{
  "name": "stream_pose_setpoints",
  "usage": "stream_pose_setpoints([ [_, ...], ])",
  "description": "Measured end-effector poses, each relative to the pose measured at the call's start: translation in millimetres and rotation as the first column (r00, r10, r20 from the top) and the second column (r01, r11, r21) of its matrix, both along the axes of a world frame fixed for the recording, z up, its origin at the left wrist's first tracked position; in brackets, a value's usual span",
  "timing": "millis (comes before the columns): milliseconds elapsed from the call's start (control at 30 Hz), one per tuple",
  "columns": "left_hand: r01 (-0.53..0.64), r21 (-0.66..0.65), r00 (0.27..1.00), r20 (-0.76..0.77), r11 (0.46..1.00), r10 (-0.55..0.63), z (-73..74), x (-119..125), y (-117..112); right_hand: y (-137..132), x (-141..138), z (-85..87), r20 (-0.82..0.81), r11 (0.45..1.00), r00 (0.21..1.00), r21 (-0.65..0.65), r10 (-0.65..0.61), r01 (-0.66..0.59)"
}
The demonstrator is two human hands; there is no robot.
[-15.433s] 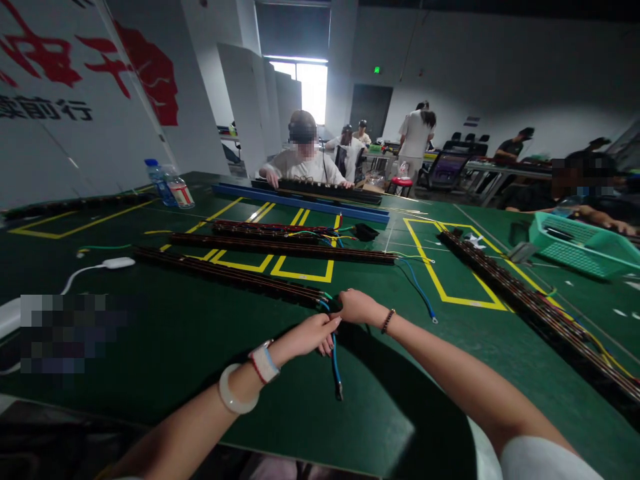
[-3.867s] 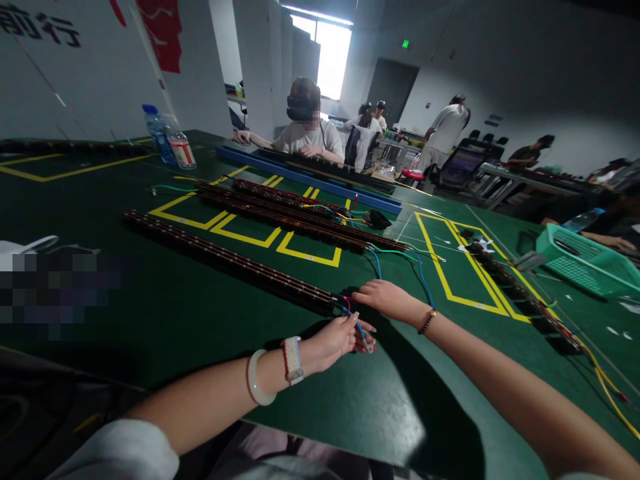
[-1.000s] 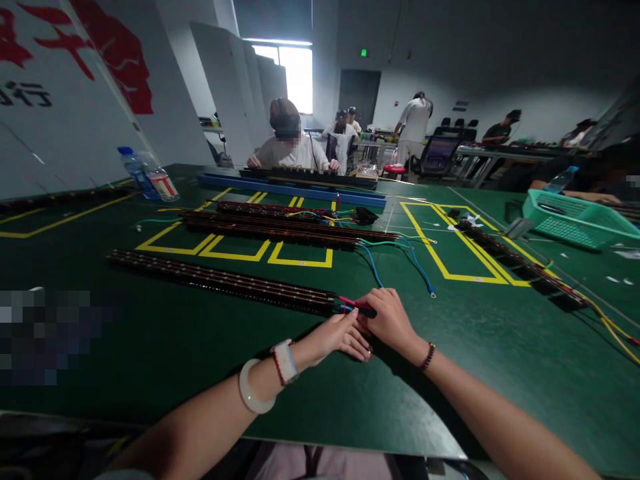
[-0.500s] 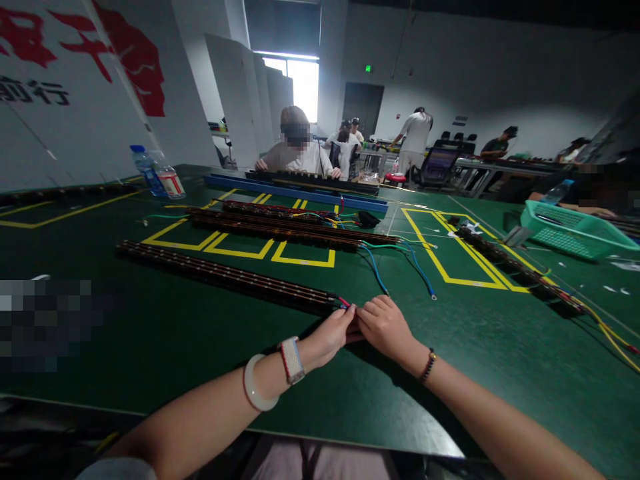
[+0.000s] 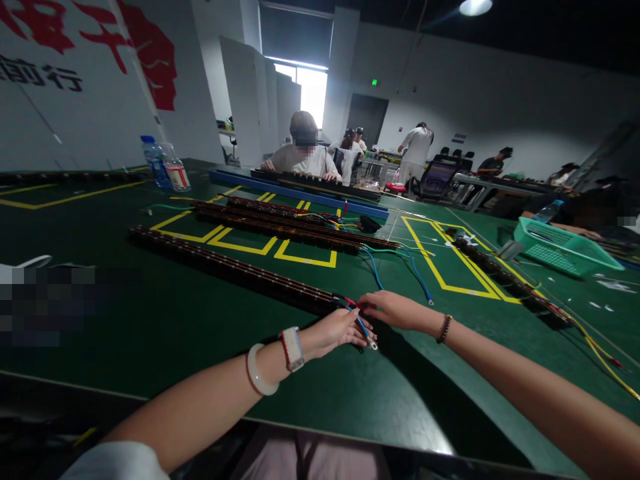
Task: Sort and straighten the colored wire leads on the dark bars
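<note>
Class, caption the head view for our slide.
Left hand holds a thin blue wire beside the right hand, near a long dark strip.

2 forearms (image 5: 195, 403) angled fwd & inward, L hand (image 5: 334, 332) thumb over fingers (image 5: 354, 339), R hand (image 5: 383, 309) palm-down just beside.

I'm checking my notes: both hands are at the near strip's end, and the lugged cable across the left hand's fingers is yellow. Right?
Not yellow: the head view shows the lugged cable at the left hand is blue. The rest holds.
</note>
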State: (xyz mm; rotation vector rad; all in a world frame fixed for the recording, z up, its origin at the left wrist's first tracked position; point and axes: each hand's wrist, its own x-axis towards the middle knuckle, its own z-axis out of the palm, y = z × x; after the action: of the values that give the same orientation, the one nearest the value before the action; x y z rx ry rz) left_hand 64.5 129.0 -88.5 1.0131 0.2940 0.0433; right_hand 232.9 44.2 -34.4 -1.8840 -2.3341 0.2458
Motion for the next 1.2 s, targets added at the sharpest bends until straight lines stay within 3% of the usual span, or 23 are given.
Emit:
stream_pose_setpoints([
  [100,0.024,0.005,1.0,-0.005,1.0,-0.024,2.8,-2.1,1.4,12.2,7.5,6.7,0.139,0.989,0.979,-0.025,0.145,-0.143],
  [233,0.053,0.022,0.999,-0.012,0.998,-0.052,5.0,-2.9,2.2,34.5,19.0,7.4,0.411,0.948,0.869,0.031,0.277,-0.317],
  [333,0.064,0.022,0.998,-0.026,0.998,-0.063,4.2,-2.3,3.1,54.1,27.3,10.4,0.565,0.874,0.724,0.008,0.396,-0.485],
  [500,0.084,0.008,0.996,-0.032,0.996,-0.083,2.0,-0.9,5.5,86.7,34.2,21.1,0.733,0.696,0.41,-0.119,0.543,-0.708],
  [600,0.088,0.016,0.995,-0.042,0.996,-0.088,1.9,-0.3,5.9,96.8,35.0,23.2,0.751,0.637,0.326,-0.161,0.575,-0.754],
  [667,0.082,0.017,0.996,-0.037,0.996,-0.082,2.1,-0.4,5.3,94.4,35.7,20.5,0.758,0.66,0.348,-0.142,0.552,-0.737],
  [733,0.068,0.01,0.997,-0.026,0.998,-0.067,2.4,-0.8,4.3,83.3,36.3,14.5,0.754,0.74,0.452,-0.066,0.476,-0.669],
  [833,0.052,-0.008,0.999,-0.012,0.999,-0.052,2.5,-1.7,2.9,53.8,34.7,-0.7,0.64,0.875,0.726,0.171,0.252,-0.454],
  [900,0.047,-0.004,0.999,0.011,0.999,-0.047,2.0,-1.7,2.1,31.3,30.6,-14.6,0.44,0.901,0.897,0.372,0.041,-0.223],
  [933,0.036,0.001,0.999,0.021,0.999,-0.036,1.7,-1.5,1.6,21.1,27.7,-22.3,0.311,0.884,0.948,0.458,-0.064,-0.091],
  [1033,-0.022,0.003,1.0,0.008,1.0,0.022,2.0,0.0,-1.2,-0.3,17.5,-44.7,-0.005,0.801,0.971,0.565,-0.238,0.199],
  [1100,-0.069,0.002,0.997,-0.033,0.998,0.069,4.2,0.5,-4.8,-6.4,11.4,-55.3,-0.059,0.803,0.972,0.555,-0.225,0.22],
  [1200,-0.127,0.018,0.988,-0.088,0.992,0.128,9.5,-0.5,-11.7,-8.6,5.9,-62.2,0.003,0.845,0.987,0.518,-0.16,0.135],
])
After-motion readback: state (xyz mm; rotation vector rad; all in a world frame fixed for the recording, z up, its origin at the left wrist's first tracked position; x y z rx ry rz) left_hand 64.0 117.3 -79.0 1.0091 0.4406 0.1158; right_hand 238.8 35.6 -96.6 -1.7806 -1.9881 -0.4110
